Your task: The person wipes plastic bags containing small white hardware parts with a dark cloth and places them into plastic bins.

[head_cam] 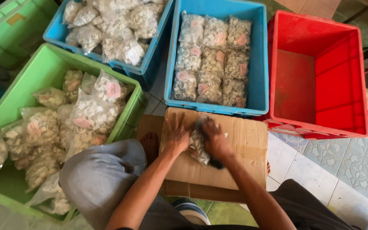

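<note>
Nearest the camera, two bare forearms reach forward over a grey-clad knee (103, 179) and a dark-clad knee (307, 204), with a bare foot (150, 145) showing beside the grey one. Both hands meet on a flat brown cardboard box (243, 140) that lies on the tiled floor (346, 166). The left hand (176, 136) lies palm down with fingers spread, pressing on the left end of a small clear plastic bag of white ring-shaped parts (199, 147). The right hand (214, 138) covers the bag's right side with fingers curled over it; its grip appears closed on the bag, though motion blur hides the fingertips. The bag sits on the box top, between the two hands and touching both.

To the left stands a light green plastic crate (43, 64) filled with loosely piled bags of the same white parts. Just beyond the cardboard, touching its far edge, is a blue plastic crate (258, 64) holding similar bags laid in neat rows, each with a pink label. Right of it, side by side, stands a red plastic crate (354, 76). Farther left at the top, a second blue crate (150, 64) holds heaped bags, and another green crate (9, 25) is in the corner.
</note>
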